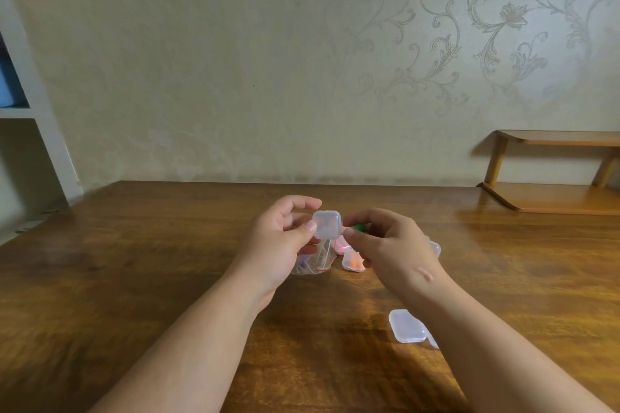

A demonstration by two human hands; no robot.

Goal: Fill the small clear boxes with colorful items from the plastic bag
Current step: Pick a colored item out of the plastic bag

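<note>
Small clear box (327, 224) sits clamped in the grip of the left hand (281, 238), raised over the desk (167, 278), the plastic bag (315, 263) at its six o'clock. At the box's three o'clock, the right hand (392, 245) has its grip pinched on a green item (359, 228). An orange-filled box (354, 262) lies beside the bag; an empty box (406, 325) lies at five o'clock.

Pinched in left hand (281, 238): clear box (327, 224), raised over bag (313, 263) | pinched in right hand (392, 245): green item (358, 228), just beside clear box | lying on table (134, 278) beside bag: pink-filled box (343, 244), orange-filled box (354, 261) | near right forearm: lone box (407, 326) | far right against wall: wooden shelf (553, 198)
</note>
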